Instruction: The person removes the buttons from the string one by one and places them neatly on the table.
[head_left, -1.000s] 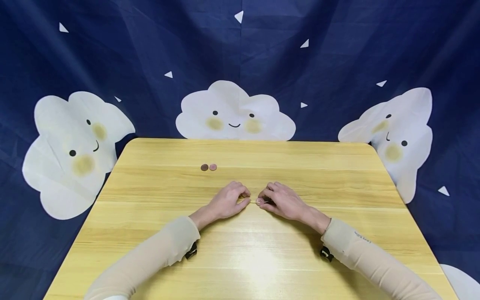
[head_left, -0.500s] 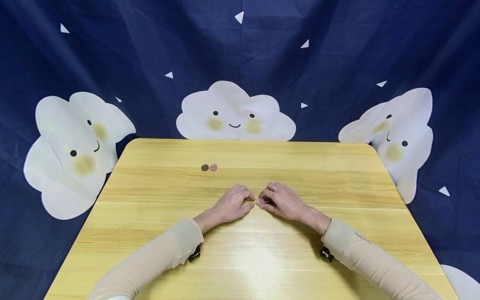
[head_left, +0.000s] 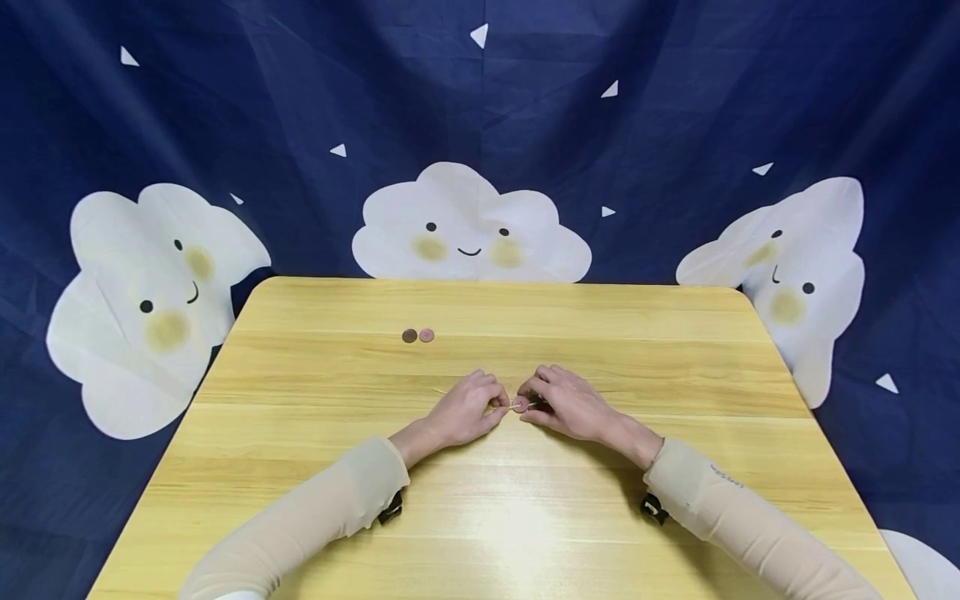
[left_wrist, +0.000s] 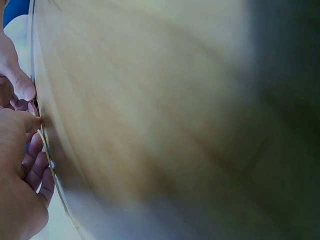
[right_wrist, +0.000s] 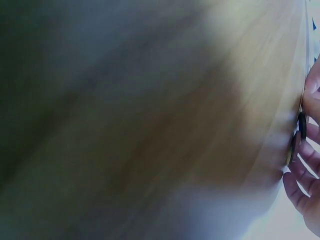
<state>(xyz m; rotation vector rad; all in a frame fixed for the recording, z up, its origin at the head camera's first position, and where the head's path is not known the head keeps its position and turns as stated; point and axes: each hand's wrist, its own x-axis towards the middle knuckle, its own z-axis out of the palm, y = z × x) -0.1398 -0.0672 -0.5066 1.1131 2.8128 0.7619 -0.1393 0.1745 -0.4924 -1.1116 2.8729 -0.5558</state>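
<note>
My left hand (head_left: 467,408) pinches a thin pale-yellow cord (left_wrist: 56,180) between thumb and finger. One loose end of that cord pokes out behind the hand, on the left. In the head view a pinkish-brown button (head_left: 521,405) stands between the two hands, and a short bit of cord shows on its right side. The right hand (head_left: 572,403) grips it at the edge with curled fingers. Seen nearly edge-on in the right wrist view, a dark disc (right_wrist: 302,125) and a reddish disc (right_wrist: 295,147) lie between the hands. Fingers partly hide the cord.
Two more round buttons, one dark brown (head_left: 409,336) and one pink (head_left: 427,335), lie side by side farther back on the wooden table (head_left: 637,333). Behind the table's far edge hangs a dark blue curtain (head_left: 645,150) with white clouds.
The left hand has moved a little to the right, close to the button, and regripped the cord, whose loose end now shows behind it. The right hand has stayed nearly still.
</note>
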